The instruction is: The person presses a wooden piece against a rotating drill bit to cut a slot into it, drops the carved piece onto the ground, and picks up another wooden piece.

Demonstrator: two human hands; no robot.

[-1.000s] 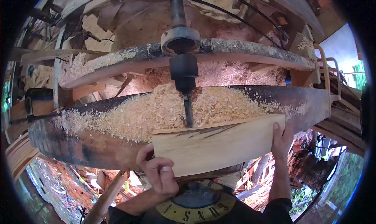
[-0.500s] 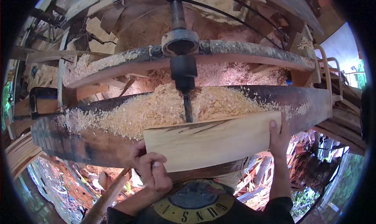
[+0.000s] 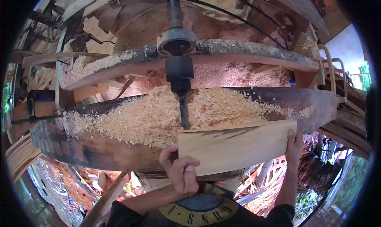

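A pale wooden block (image 3: 234,147) with dark streaks along its upper edge lies at the near side of the dark wooden table (image 3: 119,153). My left hand (image 3: 182,169) grips its left end with bent fingers. At the right end, my right hand (image 3: 293,145) holds the block, thumb on its face. A drill bit (image 3: 183,114) hangs from a black chuck (image 3: 179,72) and reaches down to the block's far edge near its left end. Whether the bit is inside the wood is hidden.
Wood chips (image 3: 139,116) are heaped behind the block. A chip-covered beam (image 3: 254,52) crosses behind the chuck. A dark clamp (image 3: 33,104) is at the table's left end. Stacked boards (image 3: 22,155) lie at the left, and a metal frame (image 3: 330,68) stands at the right.
The block has slid right with both hands on it, after a small shift left between the two earlier frames. The bit now meets it nearer its left end.
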